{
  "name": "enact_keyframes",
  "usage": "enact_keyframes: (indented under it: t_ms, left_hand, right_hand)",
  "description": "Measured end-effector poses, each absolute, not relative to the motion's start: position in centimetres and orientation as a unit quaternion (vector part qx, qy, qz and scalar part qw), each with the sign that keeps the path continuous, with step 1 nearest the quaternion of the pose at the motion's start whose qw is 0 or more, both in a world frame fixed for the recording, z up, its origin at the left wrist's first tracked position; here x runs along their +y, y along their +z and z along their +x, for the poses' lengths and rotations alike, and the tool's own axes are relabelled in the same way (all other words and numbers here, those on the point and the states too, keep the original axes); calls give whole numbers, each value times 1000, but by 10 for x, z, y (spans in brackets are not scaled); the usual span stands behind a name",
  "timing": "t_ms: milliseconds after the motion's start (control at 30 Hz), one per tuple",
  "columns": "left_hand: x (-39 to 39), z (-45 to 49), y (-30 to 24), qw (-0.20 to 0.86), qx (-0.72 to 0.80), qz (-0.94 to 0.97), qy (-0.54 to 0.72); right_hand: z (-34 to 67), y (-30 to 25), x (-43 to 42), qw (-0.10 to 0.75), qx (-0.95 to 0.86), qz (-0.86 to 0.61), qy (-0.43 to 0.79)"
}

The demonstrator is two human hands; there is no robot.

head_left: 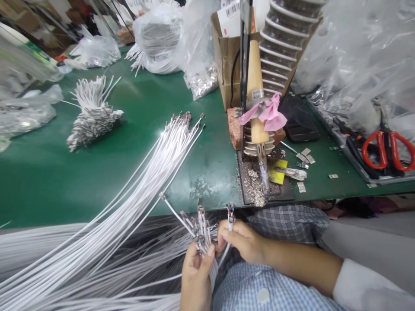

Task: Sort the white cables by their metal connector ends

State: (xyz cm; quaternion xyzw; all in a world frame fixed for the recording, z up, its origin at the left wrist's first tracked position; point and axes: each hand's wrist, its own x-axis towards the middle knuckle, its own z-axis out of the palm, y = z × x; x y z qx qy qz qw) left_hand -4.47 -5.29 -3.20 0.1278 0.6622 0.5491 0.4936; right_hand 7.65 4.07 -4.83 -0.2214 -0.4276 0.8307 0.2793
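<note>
A bunch of white cables (203,231) with small metal connectors at their tips is gripped in my left hand (198,274), low in the view. Just right of it, my right hand (241,242) pinches one or a few cables below their connector ends (230,211); exactly how many I cannot make out. Both hands are close together over my lap, in front of the table edge. On the table to the left lies a long spread bundle of white cables (162,157), its connector ends pointing away from me. More loose cables (145,255) hang below the edge.
A soldering iron (257,103) with a pink ribbon (269,113) is fixed upright beside a ribbed hose (288,39). Solder crumbs (256,185) lie under its tip. Red-handled pliers (385,149) sit in a tray at right. Another cable bundle (92,114) and plastic bags (158,39) stand farther back.
</note>
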Motion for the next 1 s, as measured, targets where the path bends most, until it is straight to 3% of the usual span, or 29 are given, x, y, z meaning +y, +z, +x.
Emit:
enact_keyframes:
  t_ms: [400, 733, 1000]
  left_hand:
    - [-55, -46, -36, 491, 653, 142, 559]
    - [-56, -45, -34, 520, 642, 109, 553]
    - [-56, -45, -37, 520, 656, 132, 531]
  right_hand:
    - [78, -48, 42, 264, -402, -200, 853]
    - [69, -51, 39, 257, -451, -268, 812]
    - [68, -52, 41, 290, -452, -294, 791]
